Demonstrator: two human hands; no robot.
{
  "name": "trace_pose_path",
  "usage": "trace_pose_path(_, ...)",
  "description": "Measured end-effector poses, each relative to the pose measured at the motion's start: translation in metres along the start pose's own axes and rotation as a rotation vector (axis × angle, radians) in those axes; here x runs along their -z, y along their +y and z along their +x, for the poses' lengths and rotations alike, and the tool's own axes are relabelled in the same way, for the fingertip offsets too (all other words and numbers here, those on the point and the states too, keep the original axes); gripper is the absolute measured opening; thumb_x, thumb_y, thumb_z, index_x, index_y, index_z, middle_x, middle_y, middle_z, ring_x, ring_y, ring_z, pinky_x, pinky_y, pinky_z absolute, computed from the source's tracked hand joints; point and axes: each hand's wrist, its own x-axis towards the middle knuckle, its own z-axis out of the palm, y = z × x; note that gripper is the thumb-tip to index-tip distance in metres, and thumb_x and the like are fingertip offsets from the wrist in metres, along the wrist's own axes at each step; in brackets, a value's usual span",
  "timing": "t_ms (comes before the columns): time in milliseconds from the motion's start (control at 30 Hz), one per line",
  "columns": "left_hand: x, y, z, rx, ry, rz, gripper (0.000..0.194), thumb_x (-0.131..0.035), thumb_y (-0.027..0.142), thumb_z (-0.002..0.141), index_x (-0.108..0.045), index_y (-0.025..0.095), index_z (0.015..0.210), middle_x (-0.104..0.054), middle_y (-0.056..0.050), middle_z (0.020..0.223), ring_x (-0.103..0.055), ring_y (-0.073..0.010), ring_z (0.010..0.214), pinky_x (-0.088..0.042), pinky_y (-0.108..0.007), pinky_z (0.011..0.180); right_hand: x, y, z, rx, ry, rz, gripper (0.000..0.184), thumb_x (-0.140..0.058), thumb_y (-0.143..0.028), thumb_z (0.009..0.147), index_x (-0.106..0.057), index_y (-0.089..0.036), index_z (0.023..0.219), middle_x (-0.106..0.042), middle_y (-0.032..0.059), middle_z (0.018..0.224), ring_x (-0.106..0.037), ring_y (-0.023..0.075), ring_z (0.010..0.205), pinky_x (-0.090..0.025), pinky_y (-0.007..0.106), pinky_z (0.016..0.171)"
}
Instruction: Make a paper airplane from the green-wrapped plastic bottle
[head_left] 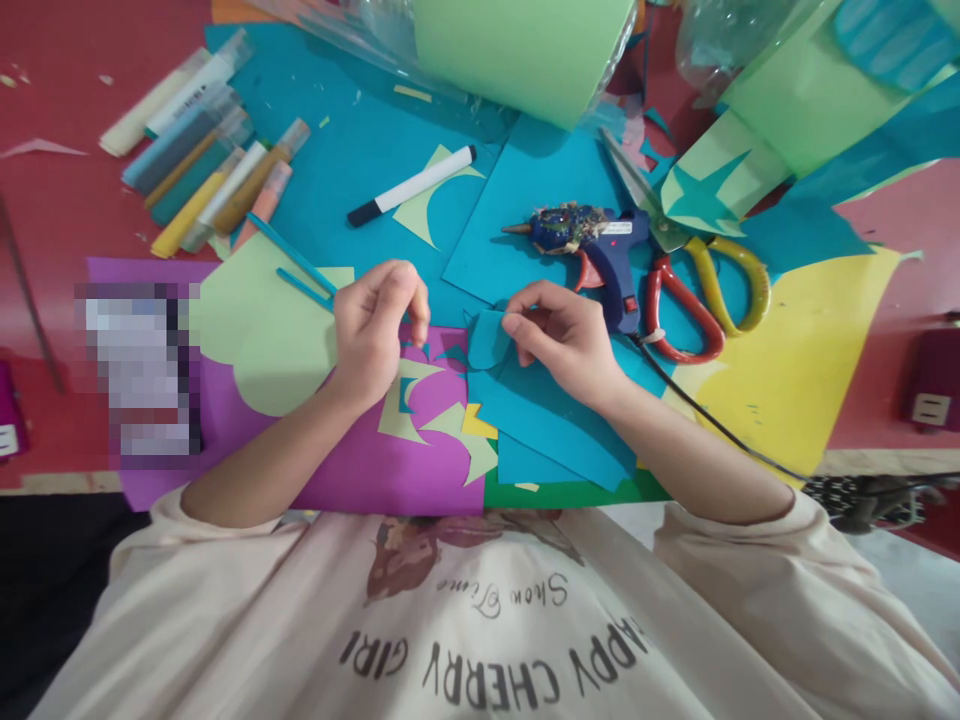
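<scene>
My right hand (564,340) pinches a small rounded piece of blue paper (487,338) over a stack of blue sheets (551,425). My left hand (376,325) is closed just to its left, fingertips pressed together above the purple sheet (352,470); what it holds, if anything, is too small to make out. Light green cut-outs (420,405) lie on the purple sheet between my forearms.
A blue glue gun (592,250) with a black cord and red-and-yellow scissors (697,290) lie right of my hands. A black-capped white marker (412,185) and a row of pens (202,165) lie farther back. Green paper rolls (525,50) and a yellow sheet (810,350) surround them.
</scene>
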Motion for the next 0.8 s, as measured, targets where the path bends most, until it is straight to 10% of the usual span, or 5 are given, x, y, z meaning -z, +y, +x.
trace_pose_path(200, -0.004, 0.011, -0.002, -0.067, -0.127, -0.004, 0.034, -0.065, 0.056, 0.082, -0.061, 0.025, 0.098, -0.070, -0.003, 0.098, -0.066, -0.0121, 0.076, -0.056, -0.025, 0.065, -0.001, 0.000, -0.002, 0.054, -0.022, -0.085, 0.036, -0.060, -0.051, 0.088, -0.056, -0.017, 0.077, -0.052, -0.0036, 0.065, -0.046, 0.0044, 0.046, -0.038, 0.019, 0.043)
trace_pose_path(800, -0.005, 0.015, -0.007, -0.224, -0.321, 0.281, 0.016, -0.053, 0.024, 0.090, -0.059, 0.020, 0.076, -0.068, 0.001, 0.071, -0.061, -0.0098, 0.064, -0.048, -0.021, 0.062, 0.000, -0.002, -0.004, 0.249, -0.033, -0.318, 0.016, -0.059, -0.027, 0.090, -0.060, -0.019, 0.076, -0.061, 0.0000, 0.070, -0.050, 0.0078, 0.052, -0.041, 0.022, 0.048)
